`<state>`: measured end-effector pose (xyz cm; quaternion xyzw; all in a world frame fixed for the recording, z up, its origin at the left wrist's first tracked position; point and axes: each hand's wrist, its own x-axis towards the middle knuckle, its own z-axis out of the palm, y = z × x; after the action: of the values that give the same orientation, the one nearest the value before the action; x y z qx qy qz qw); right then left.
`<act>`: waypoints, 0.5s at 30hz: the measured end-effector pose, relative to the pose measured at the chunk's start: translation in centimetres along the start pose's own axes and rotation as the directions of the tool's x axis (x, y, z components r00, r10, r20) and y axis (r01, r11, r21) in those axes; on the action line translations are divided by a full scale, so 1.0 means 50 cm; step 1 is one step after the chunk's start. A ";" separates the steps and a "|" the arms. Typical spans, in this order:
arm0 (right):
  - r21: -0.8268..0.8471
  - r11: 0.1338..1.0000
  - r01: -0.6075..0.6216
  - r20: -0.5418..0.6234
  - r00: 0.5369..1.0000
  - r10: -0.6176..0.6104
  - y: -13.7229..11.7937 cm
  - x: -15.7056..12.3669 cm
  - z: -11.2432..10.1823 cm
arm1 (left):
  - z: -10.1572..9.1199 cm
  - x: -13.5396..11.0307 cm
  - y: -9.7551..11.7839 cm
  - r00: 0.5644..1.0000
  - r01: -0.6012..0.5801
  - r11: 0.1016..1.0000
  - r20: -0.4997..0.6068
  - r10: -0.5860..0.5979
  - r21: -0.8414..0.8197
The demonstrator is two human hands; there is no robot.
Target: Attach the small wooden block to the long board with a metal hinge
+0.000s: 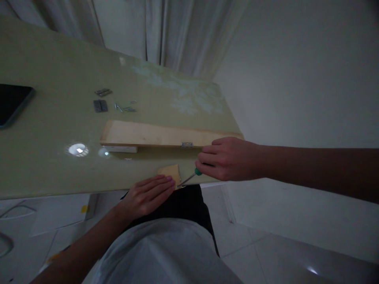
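My right hand [229, 158] is closed around a screwdriver [189, 178] with a green collar; its metal tip points down-left at the edge of a small wooden block [171, 172]. My left hand [149, 194] lies flat with fingers stretched out, pressing on the near side of that block at the table's front edge. Just beyond lies a long wooden board [154, 134] with a small metal hinge [186, 144] on its near edge.
On the pale green table [53, 130] lie two loose hinges [100, 105], another hinge [103, 92] and several screws [126, 108]. A dark tablet [12, 103] sits at the left edge. A white piece [121, 149] lies under the board. Curtains hang behind.
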<state>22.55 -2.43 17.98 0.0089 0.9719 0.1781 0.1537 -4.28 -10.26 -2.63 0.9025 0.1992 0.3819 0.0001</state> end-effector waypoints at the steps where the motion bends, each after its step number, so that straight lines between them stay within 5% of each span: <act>1: -0.004 1.000 -0.004 0.002 1.000 0.004 0.001 0.000 -0.002 | -0.001 0.000 0.000 1.000 -0.002 1.000 0.004 0.002 0.005; 9: -0.002 0.999 0.038 -0.030 0.999 -0.038 0.004 0.007 -0.002 | -0.001 -0.002 0.001 1.000 0.023 0.999 0.012 -0.023 -0.027; 15: 0.053 0.972 0.227 -0.032 0.974 -0.226 -0.040 0.059 -0.068 | 0.003 0.004 0.000 1.000 0.004 1.000 -0.018 -0.004 0.020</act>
<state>18.77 -5.26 19.42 -0.0999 0.9731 0.1318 0.1604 -4.06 -10.17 -2.58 0.8986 0.2047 0.3880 -0.0102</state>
